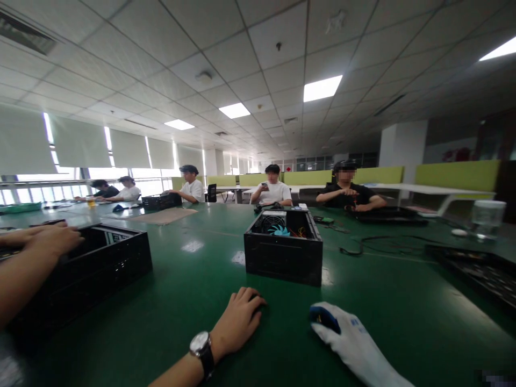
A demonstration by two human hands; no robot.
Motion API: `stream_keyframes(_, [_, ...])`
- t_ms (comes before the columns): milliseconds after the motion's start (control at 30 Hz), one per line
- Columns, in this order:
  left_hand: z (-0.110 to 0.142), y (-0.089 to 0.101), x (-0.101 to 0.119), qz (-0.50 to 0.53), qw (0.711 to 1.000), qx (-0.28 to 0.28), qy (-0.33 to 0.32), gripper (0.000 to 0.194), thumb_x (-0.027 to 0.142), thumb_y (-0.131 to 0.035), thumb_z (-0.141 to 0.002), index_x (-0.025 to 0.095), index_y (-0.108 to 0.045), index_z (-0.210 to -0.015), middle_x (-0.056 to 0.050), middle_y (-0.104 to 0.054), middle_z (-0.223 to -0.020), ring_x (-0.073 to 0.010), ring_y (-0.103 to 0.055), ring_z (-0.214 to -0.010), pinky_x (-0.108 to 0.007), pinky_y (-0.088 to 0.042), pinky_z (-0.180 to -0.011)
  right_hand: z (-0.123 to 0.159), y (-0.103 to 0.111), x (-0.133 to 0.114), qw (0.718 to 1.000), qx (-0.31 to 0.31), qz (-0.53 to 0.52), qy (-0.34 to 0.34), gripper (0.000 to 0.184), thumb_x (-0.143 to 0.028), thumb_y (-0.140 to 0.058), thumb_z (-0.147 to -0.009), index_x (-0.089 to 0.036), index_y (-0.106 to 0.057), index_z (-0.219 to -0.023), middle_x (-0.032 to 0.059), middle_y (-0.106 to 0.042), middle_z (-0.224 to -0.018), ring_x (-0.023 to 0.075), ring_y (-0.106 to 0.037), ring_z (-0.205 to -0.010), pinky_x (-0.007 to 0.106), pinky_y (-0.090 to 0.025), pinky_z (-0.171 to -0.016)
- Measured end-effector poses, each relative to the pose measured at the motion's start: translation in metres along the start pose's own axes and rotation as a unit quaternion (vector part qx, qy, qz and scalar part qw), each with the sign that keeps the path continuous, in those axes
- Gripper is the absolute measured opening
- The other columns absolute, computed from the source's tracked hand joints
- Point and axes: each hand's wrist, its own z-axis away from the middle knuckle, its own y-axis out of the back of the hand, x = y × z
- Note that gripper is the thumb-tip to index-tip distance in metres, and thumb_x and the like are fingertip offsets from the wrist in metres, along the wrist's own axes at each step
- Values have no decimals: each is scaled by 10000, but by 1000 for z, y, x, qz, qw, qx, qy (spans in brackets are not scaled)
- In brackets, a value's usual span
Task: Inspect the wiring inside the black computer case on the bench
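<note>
My left hand (237,321), bare with a wristwatch (200,344) on the wrist, rests on the green table (173,317). Its fingers reach forward, loosely bent, with no held object visible. To the right, my right hand (334,329) wears a white glove with a blue palm. Its fingers curl inward, and whatever lies inside them is too dark to make out. Beyond both hands stands a black computer case (283,257), apart from them. Its top is uncovered, showing a fan with light-blue blades (279,230) and some coloured wires.
At left, a co-worker's arms (38,252) reach over another open black case (116,258). A black panel with parts (479,271), a cable (363,244) and a clear plastic jar (487,219) are at right. Several people sit along the far side.
</note>
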Motion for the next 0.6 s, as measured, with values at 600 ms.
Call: stream_keyframes(600, [5, 3, 1, 4, 1000, -7, -2, 288, 248, -472, -988, 304, -603, -1238, -44, -549, -1314, -239, -509, -1193, -470, -451, -1025, 5, 2, -10, 1000, 23, 0, 21, 615, -636, -543, -850, -281, -574, -1352, 109, -567, -1397, 357, -511, -1294, 474, -445, -1062])
